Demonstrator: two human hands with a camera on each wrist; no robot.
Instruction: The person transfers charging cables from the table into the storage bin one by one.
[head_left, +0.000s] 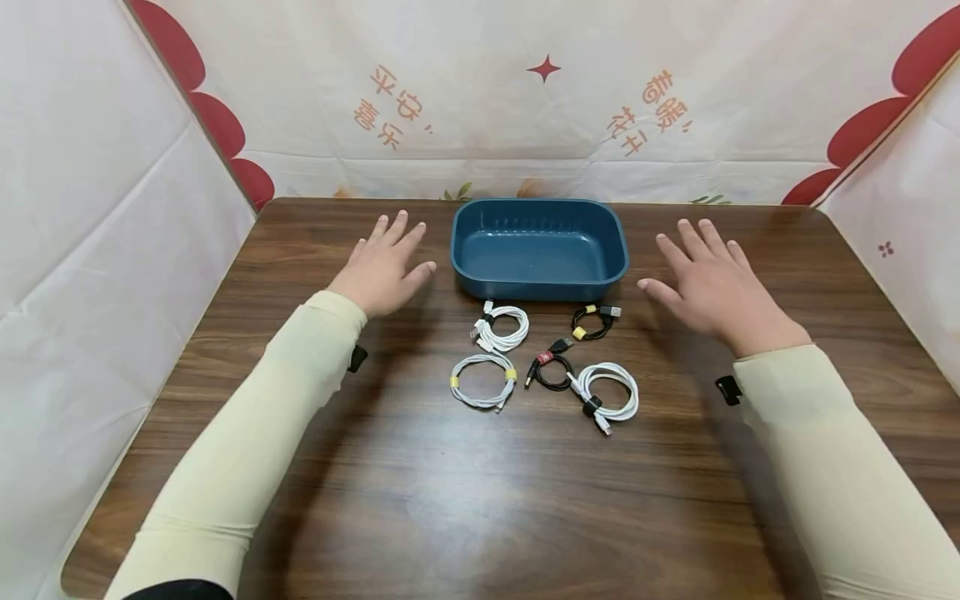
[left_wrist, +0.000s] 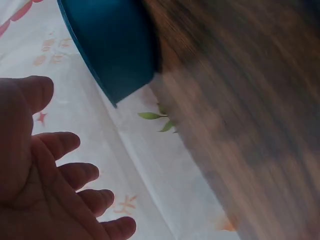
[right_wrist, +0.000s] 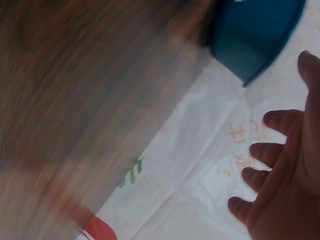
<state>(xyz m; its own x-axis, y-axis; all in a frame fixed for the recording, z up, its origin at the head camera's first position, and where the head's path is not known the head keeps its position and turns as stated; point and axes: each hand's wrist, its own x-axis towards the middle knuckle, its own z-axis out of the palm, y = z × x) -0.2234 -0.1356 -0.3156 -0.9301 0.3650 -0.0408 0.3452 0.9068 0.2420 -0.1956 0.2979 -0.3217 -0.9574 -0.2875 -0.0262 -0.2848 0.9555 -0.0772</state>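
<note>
My left hand [head_left: 384,265] is to the left of a dark blue plastic basin [head_left: 540,290], fingers spread and holding nothing. On the basin's other side my right hand [head_left: 712,287] is likewise spread, with nothing in it. Just in front of the basin lie several coiled cables: a white cable [head_left: 510,340] with a black tie, a small black cable [head_left: 597,333] with yellow bands, a grey-white cable [head_left: 454,392] with yellow bands, a black cable [head_left: 557,385] with a red tag, and a white cable [head_left: 633,400] with a black tie. In the left wrist view the basin [left_wrist: 112,45] appears beyond the thumb.
Everything stands on a brown wood-grain table [head_left: 450,517]. A pale printed curtain [head_left: 480,92] hangs behind its far edge, and white cloth walls [head_left: 67,250] close in both sides. The basin sits near the far edge.
</note>
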